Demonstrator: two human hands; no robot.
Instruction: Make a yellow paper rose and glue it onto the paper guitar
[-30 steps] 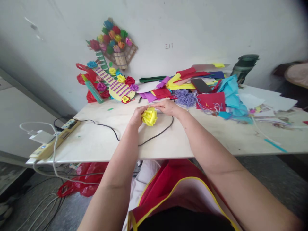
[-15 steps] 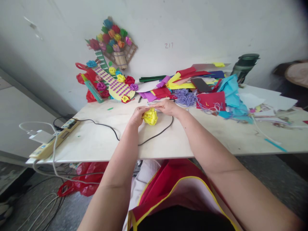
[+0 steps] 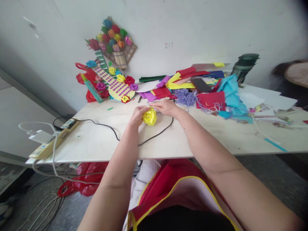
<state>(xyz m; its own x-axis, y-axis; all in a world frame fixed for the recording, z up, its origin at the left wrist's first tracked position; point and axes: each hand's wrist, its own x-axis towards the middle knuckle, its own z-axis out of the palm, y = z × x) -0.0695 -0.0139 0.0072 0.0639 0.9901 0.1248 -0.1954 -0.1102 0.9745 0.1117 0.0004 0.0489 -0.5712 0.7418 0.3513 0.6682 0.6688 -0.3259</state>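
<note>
A crumpled yellow paper flower (image 3: 149,116) is between my hands, just above the table, its petals turned toward me. My left hand (image 3: 137,115) grips it from the left with thumb and fingers closed. From the right, my right hand (image 3: 165,107) reaches over its back edge, fingers pressed together and pinching there. A small pale thing shows by the fingertips, too little of it to name. A black cord (image 3: 158,137) loops under the flower and runs up behind my right hand, where its end is hidden.
Behind lies a guitar-shaped board (image 3: 120,89) with paper flowers, next to a green glue bottle (image 3: 92,89). Coloured paper (image 3: 183,84), purple yarn (image 3: 185,97), a phone (image 3: 201,85) and a dark bottle (image 3: 245,67) crowd the back. At left sits a power strip (image 3: 56,138).
The flower has turned slightly and shifted a touch to the left. Both hands stay at nearly the same place, with small finger movements.
</note>
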